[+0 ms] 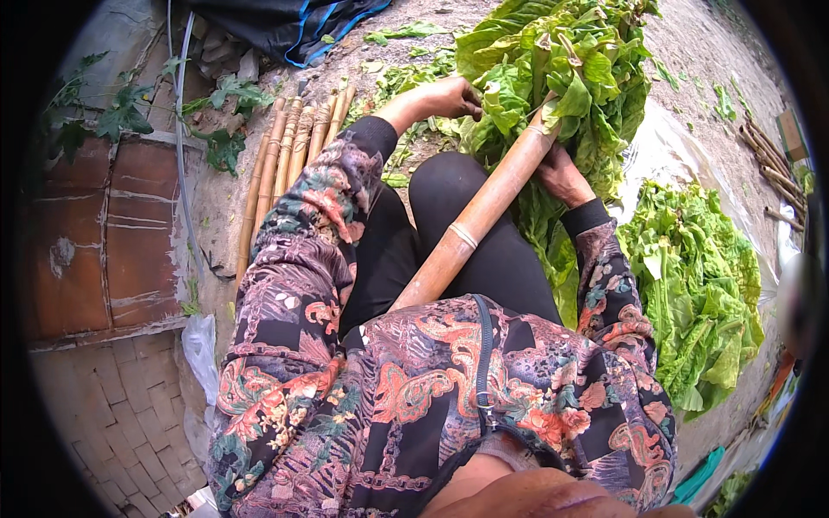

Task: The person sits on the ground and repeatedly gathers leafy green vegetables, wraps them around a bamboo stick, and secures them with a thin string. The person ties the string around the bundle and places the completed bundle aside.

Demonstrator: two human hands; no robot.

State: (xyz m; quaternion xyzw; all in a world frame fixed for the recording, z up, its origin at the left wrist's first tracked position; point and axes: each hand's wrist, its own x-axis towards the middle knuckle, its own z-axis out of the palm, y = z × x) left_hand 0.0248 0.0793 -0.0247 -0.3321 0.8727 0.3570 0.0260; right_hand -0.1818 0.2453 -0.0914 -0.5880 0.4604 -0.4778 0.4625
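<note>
A thick bamboo pole slants from my lap across my thighs, its far end among big green-yellow leaves hanging in a dense bunch. My left hand is at the left side of these leaves, fingers curled together; what they hold, if anything, is too small to make out. Just right of the pole's far end is my right hand, against the underside of the leaves. Its fingers are mostly hidden by the pole and leaves. A thin cord is wound around the pole near that end.
A large pile of similar leaves lies to my right beside white plastic sheeting. Several bamboo poles lean at the left. Thin sticks lie far right; a black tarp is at the back. Leaf scraps litter the ground.
</note>
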